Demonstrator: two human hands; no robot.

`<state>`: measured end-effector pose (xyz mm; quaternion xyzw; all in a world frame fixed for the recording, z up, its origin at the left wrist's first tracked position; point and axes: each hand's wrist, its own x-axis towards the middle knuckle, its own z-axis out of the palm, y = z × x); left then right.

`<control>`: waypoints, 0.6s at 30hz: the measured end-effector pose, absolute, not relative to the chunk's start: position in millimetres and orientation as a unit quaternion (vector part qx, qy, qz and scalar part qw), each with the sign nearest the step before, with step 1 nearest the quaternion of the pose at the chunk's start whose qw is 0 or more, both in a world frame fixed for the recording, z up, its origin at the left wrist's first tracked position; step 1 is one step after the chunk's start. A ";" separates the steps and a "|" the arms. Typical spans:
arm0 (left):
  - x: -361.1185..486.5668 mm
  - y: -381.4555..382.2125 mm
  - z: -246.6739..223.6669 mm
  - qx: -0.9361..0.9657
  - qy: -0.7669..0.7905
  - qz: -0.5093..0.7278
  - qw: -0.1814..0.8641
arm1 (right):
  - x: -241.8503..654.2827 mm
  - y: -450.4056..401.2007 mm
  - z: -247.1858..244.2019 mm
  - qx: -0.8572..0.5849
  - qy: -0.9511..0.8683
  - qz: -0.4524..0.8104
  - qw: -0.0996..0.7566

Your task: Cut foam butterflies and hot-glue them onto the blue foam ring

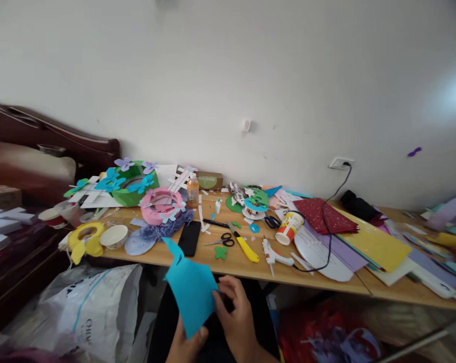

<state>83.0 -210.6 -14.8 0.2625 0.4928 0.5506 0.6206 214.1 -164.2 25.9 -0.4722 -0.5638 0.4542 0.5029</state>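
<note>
A bright blue sheet of paper point(193, 292), with a cut, curling strip at its upper left, is held above the lap in front of the table. My left hand point(188, 343) grips its bottom edge between thumb and fingers. At the right edge of the sheet, my right hand point(233, 312) has its thumb on the paper and its fingers curled. Beyond the paper, on the table, lie a black phone point(189, 238), black scissors point(225, 240), a green paper butterfly point(220, 252) and a yellow-handled knife point(246, 248).
Along the wooden table point(155, 257) stand a green paper ring point(131, 196), a pink ring point(152, 214), a bottle point(192, 190) and a paper cup point(289, 228). A glue gun point(275, 257) and a cable point(329, 242) lie right. A white bag point(95, 302) is below left.
</note>
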 end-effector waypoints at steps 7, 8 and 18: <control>84.0 -217.0 6.2 0.340 0.525 0.583 0.519 | 217.8 -170.3 37.1 -0.407 -0.765 0.319 0.383; 85.1 -215.3 8.9 0.361 0.516 0.583 0.513 | 218.1 -172.0 41.2 -0.382 -0.806 0.273 0.359; 74.8 -200.8 -17.3 0.292 0.555 0.625 0.466 | 263.7 -55.6 58.6 -0.507 -0.841 0.064 0.180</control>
